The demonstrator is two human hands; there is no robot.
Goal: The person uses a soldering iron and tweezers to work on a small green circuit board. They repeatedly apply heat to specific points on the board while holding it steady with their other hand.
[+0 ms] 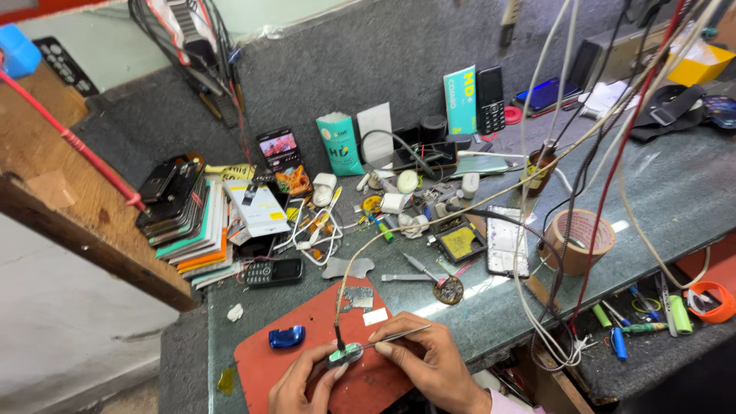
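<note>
Red rubber work mat (pixel 307 360) at the counter's near edge carries the small green-and-silver part (pixel 346 354) your left hand (pixel 300 386) pinches. Your right hand (pixel 426 362) grips thin metal tweezers (pixel 399 336) against it. Clutter crowds behind; bare mat lies leftward, near a blue plastic piece (pixel 287 336).

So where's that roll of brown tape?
In the head view, the tape roll lies right of centre on the grey bench, among hanging cables, beside a phone.

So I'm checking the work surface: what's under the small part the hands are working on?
A red mat lies under the small part, which the left hand pinches while the right hand holds tweezers to it. The part's underside is hidden.
</note>
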